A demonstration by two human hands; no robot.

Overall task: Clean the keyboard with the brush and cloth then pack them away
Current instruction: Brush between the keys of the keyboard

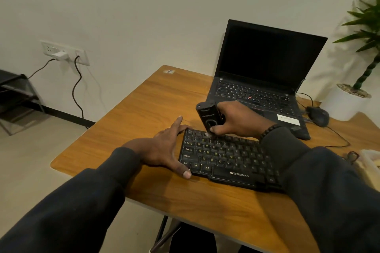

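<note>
Fingers (176, 124) of the left hand (162, 148) lie straight and spread along the left end of the keyboard (224, 158), thumb at its near corner, bracing it flat on the bench (144, 109). If that bracing eases, the keyboard could skid sideways under the strokes. To the right, the right hand (236, 119) curls round the black brush (208, 116), held nearly upright with its pale bristles touching the top-left key rows. Pressing too hard might pop a keycap or splay the bristles; a wide sweep could flick dust toward the open laptop (265, 72) just behind. The right forearm crosses over the keyboard's right part, hiding it. No cloth is plainly visible.
</note>
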